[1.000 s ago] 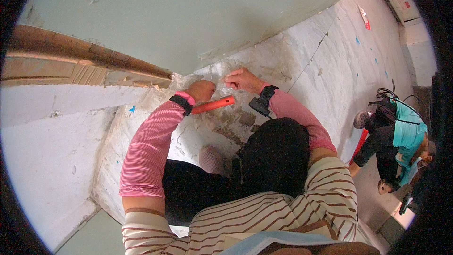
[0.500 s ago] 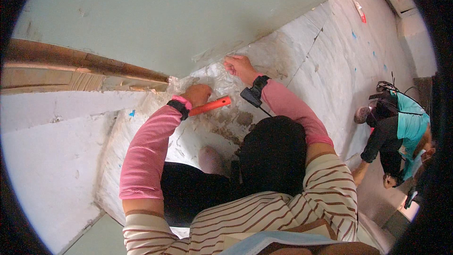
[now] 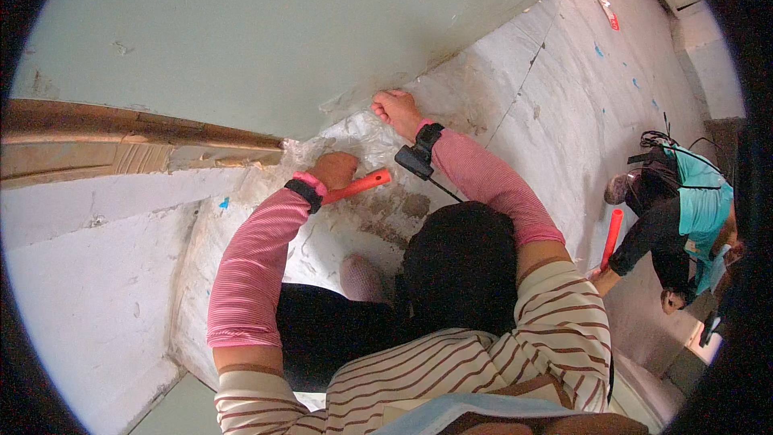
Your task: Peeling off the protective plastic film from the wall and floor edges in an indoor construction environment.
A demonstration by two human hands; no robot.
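Note:
My left hand [image 3: 334,169] is closed round a tool whose orange-red tubular handle [image 3: 367,183] sticks out to the right, with a hole near its end. The tool's working end is hidden. My right hand [image 3: 396,109] is closed beside the foot of the pale green wall, next to crumpled clear plastic film [image 3: 354,127]. Its fingers are curled in, and I cannot make out what is in them. Beneath and between the hands, the light marbled floor [image 3: 515,72] shows brown stains and dirt [image 3: 412,205].
The pale green wall [image 3: 266,32] rises beyond my hands. Worn wooden trim [image 3: 145,137] runs along the left above a white wall [image 3: 88,266]. At right a co-worker in turquoise [image 3: 702,197] crouches by a red tubular handle [image 3: 613,238]. Blue scraps [image 3: 634,82] dot the floor.
My right hand has shifted slightly left along the wall's foot. The left hand still grips the orange-red handle, nearly in place. A red handle now shows upright by the co-worker's hand.

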